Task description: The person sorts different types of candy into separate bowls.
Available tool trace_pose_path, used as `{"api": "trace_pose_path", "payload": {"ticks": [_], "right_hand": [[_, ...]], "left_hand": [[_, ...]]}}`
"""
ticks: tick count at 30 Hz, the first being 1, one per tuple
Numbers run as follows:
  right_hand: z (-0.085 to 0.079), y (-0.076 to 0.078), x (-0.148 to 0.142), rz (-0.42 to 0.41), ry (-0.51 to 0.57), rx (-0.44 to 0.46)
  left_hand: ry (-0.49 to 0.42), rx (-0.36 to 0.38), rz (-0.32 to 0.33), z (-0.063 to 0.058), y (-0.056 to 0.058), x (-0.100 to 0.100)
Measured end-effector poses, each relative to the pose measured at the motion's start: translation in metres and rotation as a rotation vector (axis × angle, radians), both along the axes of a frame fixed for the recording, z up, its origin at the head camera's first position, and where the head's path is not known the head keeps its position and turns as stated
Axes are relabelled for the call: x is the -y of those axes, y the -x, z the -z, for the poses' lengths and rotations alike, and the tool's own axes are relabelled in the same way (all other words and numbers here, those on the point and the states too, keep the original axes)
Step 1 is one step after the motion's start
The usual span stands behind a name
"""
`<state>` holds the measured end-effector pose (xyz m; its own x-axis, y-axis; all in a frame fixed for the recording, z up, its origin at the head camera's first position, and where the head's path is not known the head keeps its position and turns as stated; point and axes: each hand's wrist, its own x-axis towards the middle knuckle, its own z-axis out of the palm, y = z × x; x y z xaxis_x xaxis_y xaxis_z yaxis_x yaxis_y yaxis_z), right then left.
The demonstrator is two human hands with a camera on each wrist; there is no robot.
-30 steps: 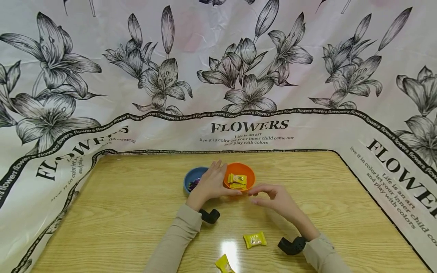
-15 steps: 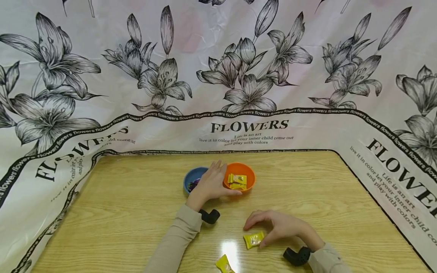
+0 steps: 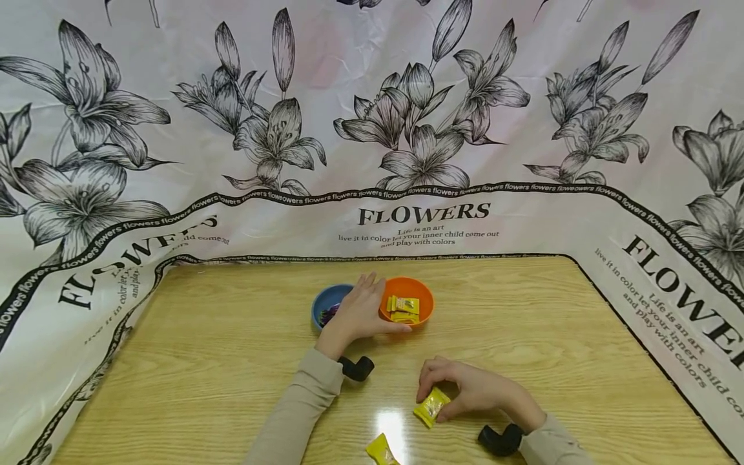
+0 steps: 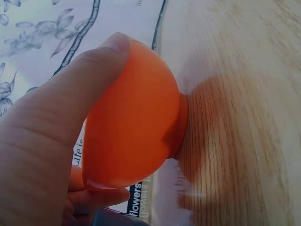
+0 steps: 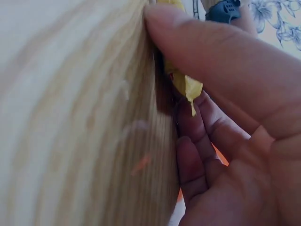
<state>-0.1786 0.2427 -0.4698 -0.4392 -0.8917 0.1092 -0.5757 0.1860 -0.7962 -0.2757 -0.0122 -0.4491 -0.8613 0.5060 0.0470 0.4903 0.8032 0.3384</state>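
Observation:
My left hand [image 3: 361,314] grips the rim of an orange bowl [image 4: 136,113], thumb on the near side and fingertips on the left. Several yellow wrapped candies [image 3: 404,309] lie in this bowl. Just left of it stands a blue bowl [image 3: 321,303] with dark purple wrapped pieces, partly hidden behind my left hand. Nearer on the table, my right hand [image 3: 476,389] pinches a yellow wrapped candy [image 3: 432,407] between thumb and fingers, low at the wood surface. The right wrist view shows the thumb against the candy's wrapper [image 5: 192,88].
Another yellow wrapped candy [image 3: 382,450] lies at the near edge of the view, left of my right hand. The wooden table [image 3: 221,361] meets a flower-printed cloth [image 3: 430,223] at the back and sides. Each wrist wears a black camera mount [image 3: 357,368].
My right hand has come back from beside the orange bowl to the nearer candy and taken hold of it, turning it slightly. The left hand stays at the bowl.

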Motion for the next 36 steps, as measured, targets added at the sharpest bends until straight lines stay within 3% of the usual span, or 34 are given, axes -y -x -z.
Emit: {"api": "trace_pose_path", "payload": {"ticks": [13,19,23,28,36], "right_hand": [[0.007,0.001,-0.002,0.078,0.014,0.047],[0.012,0.001,-0.005,0.149,0.077,0.204],[0.017,0.004,-0.005,0.200,0.179,0.275],[0.025,0.014,-0.002,0.241,0.360,0.243],[0.032,0.033,0.001,0.455,0.529,0.118]], "left_hand": [[-0.018,0.005,-0.002,-0.001,-0.001,0.000],[-0.011,0.007,-0.004,-0.001,-0.001,-0.001],[-0.002,0.003,-0.002,-0.001,-0.002,-0.002],[-0.003,-0.003,0.000,0.000,-0.002,-0.001],[-0.001,-0.009,0.000,0.001,0.000,-0.002]]}}
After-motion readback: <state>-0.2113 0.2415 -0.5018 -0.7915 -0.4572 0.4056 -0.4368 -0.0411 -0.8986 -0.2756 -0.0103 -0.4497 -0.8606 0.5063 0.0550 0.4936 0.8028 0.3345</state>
